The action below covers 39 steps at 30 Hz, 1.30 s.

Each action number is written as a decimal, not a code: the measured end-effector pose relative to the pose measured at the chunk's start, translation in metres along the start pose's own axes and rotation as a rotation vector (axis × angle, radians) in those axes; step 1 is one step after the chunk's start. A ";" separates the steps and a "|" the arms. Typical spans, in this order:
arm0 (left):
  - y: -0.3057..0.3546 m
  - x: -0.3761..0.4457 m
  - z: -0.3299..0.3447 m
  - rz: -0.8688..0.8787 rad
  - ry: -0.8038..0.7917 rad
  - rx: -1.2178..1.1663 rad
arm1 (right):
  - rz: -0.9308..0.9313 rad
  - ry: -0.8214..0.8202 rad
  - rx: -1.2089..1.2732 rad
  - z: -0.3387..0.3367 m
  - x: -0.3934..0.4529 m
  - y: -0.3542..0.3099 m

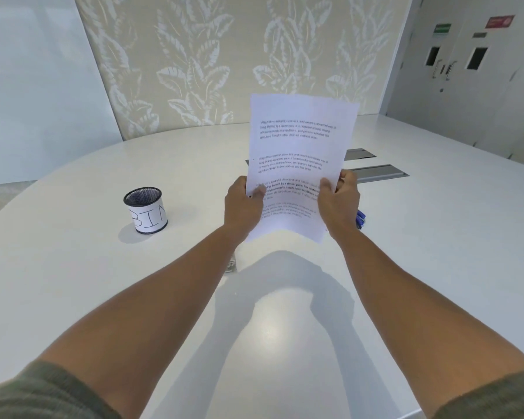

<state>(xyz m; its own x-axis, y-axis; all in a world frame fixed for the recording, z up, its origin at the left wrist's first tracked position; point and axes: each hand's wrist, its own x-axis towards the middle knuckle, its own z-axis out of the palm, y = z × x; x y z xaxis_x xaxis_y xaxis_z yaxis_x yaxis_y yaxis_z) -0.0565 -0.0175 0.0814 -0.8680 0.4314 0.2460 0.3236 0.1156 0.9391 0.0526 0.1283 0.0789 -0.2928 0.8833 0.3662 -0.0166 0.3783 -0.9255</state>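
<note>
Head view: the sheet of paper (297, 140) is held only low down, so its tall top half could flop or crease, & a tug apart might tear it; a loose thumb would drop it onto the worktop (73, 282), well short of the bin cup (146, 210) mid-left. It stands upright at frame centre, off the worktop, between both hands: left hand (244, 207) pinches its left edge, right hand (341, 204) its right edge, thumbs in front.
</note>
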 end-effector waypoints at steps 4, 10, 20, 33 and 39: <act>-0.004 -0.001 0.005 0.026 0.021 0.000 | -0.028 -0.021 -0.013 0.000 -0.001 -0.001; -0.047 -0.018 0.003 -0.181 -0.167 0.167 | 0.048 -0.236 -0.202 -0.007 -0.028 0.048; -0.071 -0.035 -0.003 -0.350 -0.373 0.444 | 0.168 -0.453 -0.443 -0.025 -0.052 0.096; -0.066 -0.005 -0.007 -0.289 -0.267 0.329 | 0.152 -0.405 -0.369 -0.002 -0.026 0.078; -0.063 0.018 -0.016 -0.279 -0.216 0.312 | 0.175 -0.394 -0.311 0.024 -0.009 0.070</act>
<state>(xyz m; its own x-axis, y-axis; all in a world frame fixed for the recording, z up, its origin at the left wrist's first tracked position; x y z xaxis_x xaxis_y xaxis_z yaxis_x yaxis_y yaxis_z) -0.0985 -0.0317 0.0302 -0.8503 0.5181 -0.0926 0.2153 0.5029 0.8371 0.0309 0.1400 0.0088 -0.6039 0.7921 0.0891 0.3318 0.3514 -0.8754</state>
